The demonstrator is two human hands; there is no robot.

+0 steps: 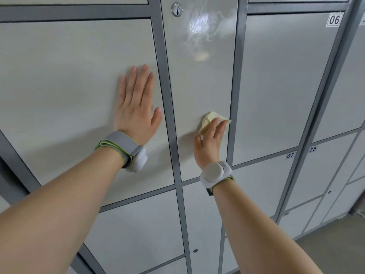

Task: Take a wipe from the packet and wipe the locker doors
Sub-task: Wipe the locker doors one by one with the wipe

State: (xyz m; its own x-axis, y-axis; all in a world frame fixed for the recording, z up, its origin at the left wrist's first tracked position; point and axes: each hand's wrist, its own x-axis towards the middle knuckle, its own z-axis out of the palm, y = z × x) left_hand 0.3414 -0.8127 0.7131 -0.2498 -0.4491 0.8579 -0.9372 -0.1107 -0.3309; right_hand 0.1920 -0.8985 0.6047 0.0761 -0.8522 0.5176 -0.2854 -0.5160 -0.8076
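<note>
Head view only. Mid-wipe, by the look of it: pressing a crumpled yellowish wipe [212, 120] against the middle door [199, 86] with the right hand [209, 144], fingers straight over it, no curl, no pinch. Wipe on the lower half of the middle door, towards its right edge. Bracing with the left hand [136, 107] just past the middle door's left edge, palm spread flat on the neighbouring door [69, 86], grasping nothing.

Wet-looking sheen [201, 30] high on the middle door, below and right of its lock [176, 9]; probably wiped already. Lower band of the middle door dull, so likely not done.

Next, as a guess: sweeping down and across to the middle door's bottom edge, keeping pressure even to avoid bunching or losing the wipe, then over to the door on its right, the one with the 06 label [334, 19].

No packet in frame. Underside of the wipe hidden, dirt pickup impossible to judge. Top of the middle door cut off. Tiny number tags down and right of the middle door hard to read.
</note>
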